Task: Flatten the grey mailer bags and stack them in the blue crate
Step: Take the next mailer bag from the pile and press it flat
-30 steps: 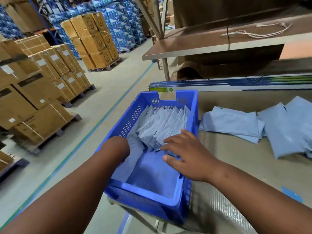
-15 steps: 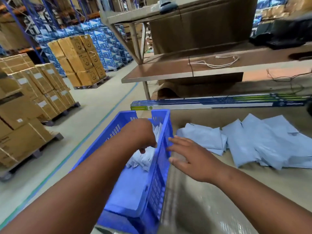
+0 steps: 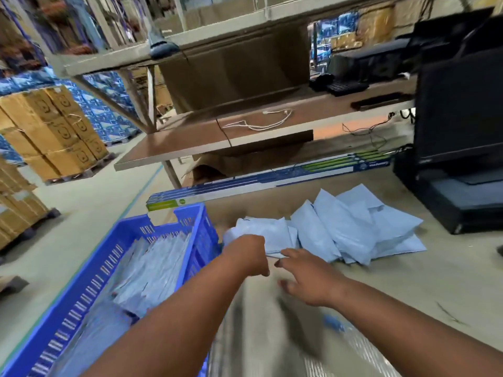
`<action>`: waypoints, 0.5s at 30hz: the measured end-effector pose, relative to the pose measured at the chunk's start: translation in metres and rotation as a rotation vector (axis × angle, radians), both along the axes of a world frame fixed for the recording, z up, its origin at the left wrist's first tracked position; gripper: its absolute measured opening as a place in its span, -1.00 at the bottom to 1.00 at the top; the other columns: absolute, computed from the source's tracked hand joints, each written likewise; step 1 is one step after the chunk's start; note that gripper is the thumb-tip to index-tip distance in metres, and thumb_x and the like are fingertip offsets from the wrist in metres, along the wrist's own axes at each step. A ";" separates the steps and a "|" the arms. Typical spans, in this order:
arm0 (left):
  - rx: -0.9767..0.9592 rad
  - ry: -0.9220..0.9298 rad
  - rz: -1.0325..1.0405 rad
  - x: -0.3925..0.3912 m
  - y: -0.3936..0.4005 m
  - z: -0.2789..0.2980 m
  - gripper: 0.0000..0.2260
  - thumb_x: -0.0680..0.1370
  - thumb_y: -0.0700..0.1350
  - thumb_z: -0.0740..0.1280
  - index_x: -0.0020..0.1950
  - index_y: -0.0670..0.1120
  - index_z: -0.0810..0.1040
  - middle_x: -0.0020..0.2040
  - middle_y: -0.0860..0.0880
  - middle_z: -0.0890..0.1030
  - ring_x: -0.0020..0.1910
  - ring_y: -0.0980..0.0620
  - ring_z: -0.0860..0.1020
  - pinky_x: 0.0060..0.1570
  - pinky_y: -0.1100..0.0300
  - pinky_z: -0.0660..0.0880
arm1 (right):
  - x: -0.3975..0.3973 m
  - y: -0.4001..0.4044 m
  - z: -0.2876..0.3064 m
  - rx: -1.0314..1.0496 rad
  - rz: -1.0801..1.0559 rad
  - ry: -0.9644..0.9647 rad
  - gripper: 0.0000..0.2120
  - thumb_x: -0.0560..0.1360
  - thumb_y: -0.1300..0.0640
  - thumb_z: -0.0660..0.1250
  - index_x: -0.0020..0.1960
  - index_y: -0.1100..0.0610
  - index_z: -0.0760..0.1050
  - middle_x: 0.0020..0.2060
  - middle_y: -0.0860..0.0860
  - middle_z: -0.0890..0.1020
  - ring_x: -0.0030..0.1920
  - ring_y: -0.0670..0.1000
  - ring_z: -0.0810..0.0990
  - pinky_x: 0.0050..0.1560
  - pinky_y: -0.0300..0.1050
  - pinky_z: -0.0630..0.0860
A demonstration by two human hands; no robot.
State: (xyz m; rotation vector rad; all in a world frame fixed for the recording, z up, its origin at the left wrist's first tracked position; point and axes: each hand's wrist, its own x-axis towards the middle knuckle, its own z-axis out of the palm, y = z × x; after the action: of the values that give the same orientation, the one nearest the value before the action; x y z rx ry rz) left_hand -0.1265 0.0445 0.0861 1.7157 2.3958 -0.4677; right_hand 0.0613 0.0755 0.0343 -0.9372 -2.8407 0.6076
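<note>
The blue crate (image 3: 174, 219) stands at the table's left edge, and flattened grey mailer bags (image 3: 152, 268) lean in a row inside it. A loose pile of grey mailer bags (image 3: 353, 232) lies on the table to its right. My left hand (image 3: 249, 255) is at the near edge of the nearest bag (image 3: 261, 232), with fingers curled on that edge. My right hand (image 3: 304, 276) hovers just right of it, fingers spread, with the fingertips at the same bag's edge.
The table (image 3: 381, 289) runs to the right and toward me. A black monitor and its base (image 3: 457, 148) stand at the right. Long blue boxes (image 3: 272, 180) lie along the back edge under a brown shelf (image 3: 217, 140). Cardboard boxes on pallets (image 3: 54, 131) stand on the floor at left.
Both hands have left the crate and moved right to the loose pile. My left hand now holds the nearest bag's edge. The view has swung right and up.
</note>
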 end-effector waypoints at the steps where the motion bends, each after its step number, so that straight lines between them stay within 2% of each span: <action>1: 0.055 0.026 -0.026 -0.005 0.004 -0.008 -0.53 0.44 0.14 0.57 0.23 -0.03 0.55 0.12 -0.03 0.61 0.16 -0.10 0.58 0.07 0.04 0.55 | -0.003 0.006 -0.007 0.008 -0.007 -0.019 -0.46 0.63 -0.23 0.24 0.58 -0.12 0.37 0.65 -0.04 0.23 0.61 0.06 0.22 0.52 -0.04 0.30; 3: 0.133 0.075 -0.075 -0.017 0.010 -0.021 -0.53 0.48 0.01 0.48 0.33 -0.02 0.46 0.26 -0.08 0.53 0.25 -0.16 0.52 0.08 0.01 0.50 | -0.013 0.019 -0.016 0.024 -0.023 -0.036 -0.44 0.62 -0.22 0.24 0.58 -0.10 0.36 0.66 0.02 0.22 0.62 0.10 0.23 0.54 0.00 0.31; 6: 0.153 0.121 -0.097 -0.036 0.020 -0.033 -0.51 0.47 -0.12 0.37 0.39 -0.05 0.37 0.28 -0.10 0.48 0.23 -0.18 0.51 0.02 -0.01 0.46 | -0.033 0.039 -0.025 0.084 -0.020 -0.060 -0.39 0.60 -0.20 0.28 0.60 -0.05 0.32 0.66 0.11 0.21 0.62 0.17 0.22 0.56 0.04 0.28; 8: 0.160 0.131 -0.090 -0.048 0.028 -0.041 -0.42 0.44 -0.11 0.39 0.44 -0.05 0.32 0.31 -0.09 0.46 0.25 -0.18 0.49 0.01 0.00 0.48 | -0.049 0.055 -0.031 0.145 -0.012 -0.081 -0.35 0.59 -0.16 0.32 0.62 -0.02 0.30 0.66 0.15 0.19 0.62 0.21 0.20 0.57 0.08 0.26; 10: 0.133 0.129 -0.095 -0.058 0.037 -0.050 -0.24 0.43 -0.06 0.43 0.58 -0.05 0.19 0.40 -0.08 0.39 0.34 -0.17 0.44 0.05 -0.01 0.50 | -0.064 0.072 -0.036 0.186 -0.014 -0.112 -0.34 0.60 -0.11 0.31 0.65 0.00 0.23 0.67 0.16 0.11 0.66 0.21 0.11 0.60 0.11 0.17; 13: 0.043 0.162 -0.109 -0.069 0.053 -0.067 -0.04 0.44 0.06 0.46 0.70 -0.03 -0.02 0.48 -0.11 0.34 0.47 -0.18 0.34 0.29 -0.11 0.46 | -0.083 0.095 -0.046 0.223 -0.066 -0.156 -0.30 0.59 -0.06 0.31 0.66 0.00 0.14 0.67 0.16 0.07 0.68 0.21 0.00 0.62 0.20 0.08; 15: 0.021 0.230 -0.116 -0.074 0.063 -0.078 0.01 0.42 0.10 0.48 0.70 -0.02 -0.06 0.47 -0.13 0.36 0.45 -0.19 0.34 0.36 -0.21 0.36 | -0.089 0.105 -0.053 0.249 -0.092 -0.203 -0.23 0.57 -0.07 0.35 0.68 0.00 0.08 0.66 0.16 0.08 0.67 0.22 0.00 0.62 0.25 0.03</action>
State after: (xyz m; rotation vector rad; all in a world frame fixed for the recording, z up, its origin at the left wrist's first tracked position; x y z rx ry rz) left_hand -0.2007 0.1070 0.0079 1.9122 2.4688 -0.6930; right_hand -0.0276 0.1804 -0.0188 -1.1312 -2.9332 0.1503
